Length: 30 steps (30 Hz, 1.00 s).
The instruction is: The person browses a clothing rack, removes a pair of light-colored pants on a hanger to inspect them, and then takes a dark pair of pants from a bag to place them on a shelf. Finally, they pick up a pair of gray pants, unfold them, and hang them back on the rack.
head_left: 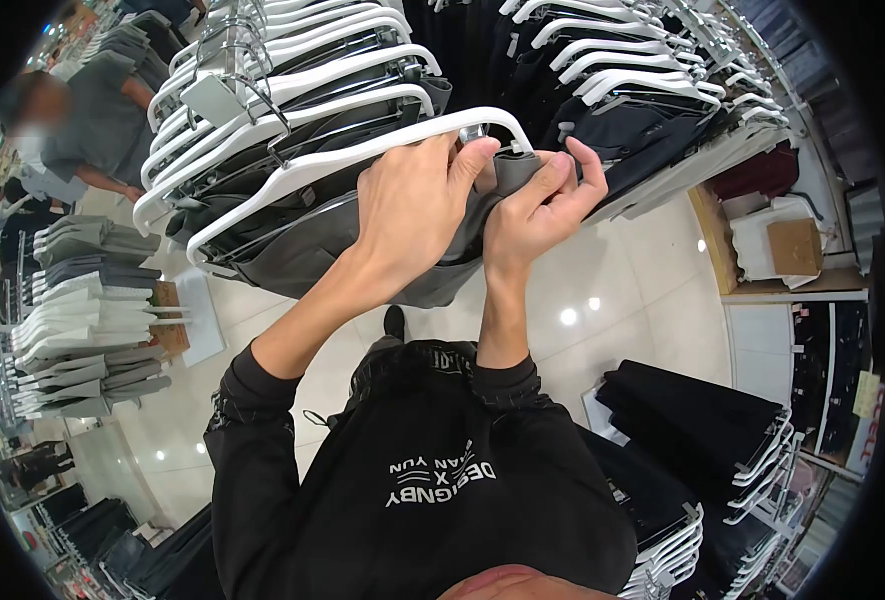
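Note:
Dark grey trousers (312, 240) hang folded from a white clip hanger (362, 140) at the front of a packed rack. My left hand (412, 200) is closed at the hanger's right part, thumb beside the metal clip (472, 131); its fingertips are hidden behind the hanger and cloth. My right hand (537, 215) pinches the waistband (512, 172) near the hanger's right end, with thumb and fingers bent over the cloth. Below both hands the trousers sag toward my body.
White hangers with dark trousers (642, 130) fill the rack behind and to the right. A rack of pale garments (82, 330) stands at left, near a person in grey (97, 115). Black trousers (692, 420) hang at lower right. A shelf holds a cardboard box (794, 248).

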Available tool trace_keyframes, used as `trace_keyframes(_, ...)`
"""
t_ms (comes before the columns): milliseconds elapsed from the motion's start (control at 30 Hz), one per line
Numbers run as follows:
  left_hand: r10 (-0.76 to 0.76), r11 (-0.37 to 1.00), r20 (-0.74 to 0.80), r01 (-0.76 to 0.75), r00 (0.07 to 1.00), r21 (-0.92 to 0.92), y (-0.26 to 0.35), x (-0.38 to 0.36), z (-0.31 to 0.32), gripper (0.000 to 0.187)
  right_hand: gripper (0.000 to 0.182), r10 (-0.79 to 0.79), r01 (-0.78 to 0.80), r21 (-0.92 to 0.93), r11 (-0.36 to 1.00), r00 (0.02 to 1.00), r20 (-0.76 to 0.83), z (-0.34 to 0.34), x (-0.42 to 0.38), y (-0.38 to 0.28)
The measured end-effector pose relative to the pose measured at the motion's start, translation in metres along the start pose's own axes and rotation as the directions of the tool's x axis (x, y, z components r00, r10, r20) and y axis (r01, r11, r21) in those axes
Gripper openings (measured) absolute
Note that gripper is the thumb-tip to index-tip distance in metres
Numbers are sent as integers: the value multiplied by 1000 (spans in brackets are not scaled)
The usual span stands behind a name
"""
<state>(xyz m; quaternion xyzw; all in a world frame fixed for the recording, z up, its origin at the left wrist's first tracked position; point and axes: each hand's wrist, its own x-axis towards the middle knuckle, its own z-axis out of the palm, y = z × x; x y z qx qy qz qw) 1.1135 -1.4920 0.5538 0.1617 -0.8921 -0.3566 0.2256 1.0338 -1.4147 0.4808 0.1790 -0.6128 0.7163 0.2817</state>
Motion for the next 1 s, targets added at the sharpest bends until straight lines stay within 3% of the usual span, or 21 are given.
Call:
trace_keyframes(100,-1,997,56,-4,998,80,2,2,-4,47,26,57,-46,-109,993,993,104,-6,5,-8)
trace_keyframes(200,69,990,61,-76,996,122,-8,3,-2,48,29,15,-37,105,994,979,206,-5,8,12)
trace_keyframes(333,102,976,57,-111,993,189,-19,1,2,44,41,5,-75,139,988,895,446,-8,11,35)
trace_keyframes(433,322,911,-123,-272,939,309,-34,-4,13,40,38,47,-165,168,972,834,550,-5,17,44)
trace_keyframes(467,319,885,-97,-259,943,387,-36,-8,12,43,33,123,-324,254,911,802,584,-1,16,42)
trace_keyframes(600,394,865,-266,-256,880,432,-39,-38,13,47,31,114,-316,231,920,780,615,5,24,52)
trace_keyframes(700,385,915,-400,-287,832,284,-61,-74,8,43,42,103,-298,212,931,772,628,5,29,52)
trace_keyframes(767,292,948,-522,-171,802,269,-86,-101,2,37,55,114,-263,161,951,785,609,4,33,49)
trace_keyframes(833,79,981,-668,60,740,183,-120,-127,-6,38,62,22,-138,167,976,831,556,4,36,49)
trace_keyframes(900,-132,987,-803,150,582,-54,-163,-146,-10,48,64,-71,55,49,997,897,436,3,40,27)
trace_keyframes(933,-197,976,-799,195,568,-101,-172,-148,-18,50,61,-157,189,-54,980,917,366,-1,41,21)
trace_keyframes(1000,-332,934,-789,295,517,-200,-186,-150,-32,53,56,-172,203,-55,978,923,345,-3,36,14)
